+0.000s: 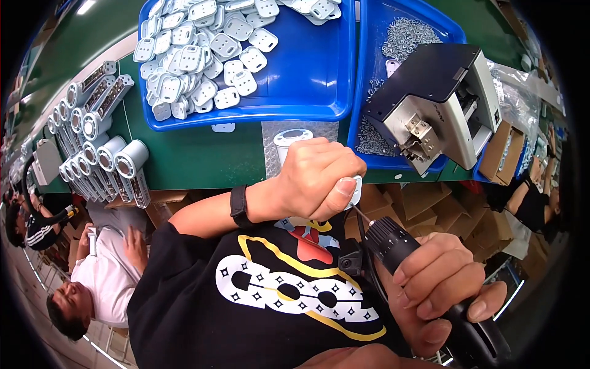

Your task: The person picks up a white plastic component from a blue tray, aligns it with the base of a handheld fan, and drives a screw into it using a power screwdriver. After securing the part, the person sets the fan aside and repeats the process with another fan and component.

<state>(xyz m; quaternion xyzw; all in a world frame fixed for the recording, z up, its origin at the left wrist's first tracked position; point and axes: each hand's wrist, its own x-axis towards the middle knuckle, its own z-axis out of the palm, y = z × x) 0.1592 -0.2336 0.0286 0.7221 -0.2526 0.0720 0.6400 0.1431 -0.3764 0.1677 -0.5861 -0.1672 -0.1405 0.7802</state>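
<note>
My left hand (321,178) is closed in front of my chest, its thumb pressed on a small white plate (356,191). Most of that plate is hidden by the fingers. My right hand (445,286) is wrapped round a black electric screwdriver (391,241) at the lower right. Its thin bit slants up toward the plate by my left thumb; whether the tip touches cannot be seen. Just behind my left hand a white cylindrical housing (291,140) is on bubble wrap (327,131), partly covered by the hand.
A blue tray (301,80) holds a heap of white plates (203,55). Beside it, a black-and-silver machine (430,92) stands over a blue bin of screws (409,38). Several white housings with arms (114,154) lie at left. Cardboard boxes (424,206) and other people (104,277) are nearby.
</note>
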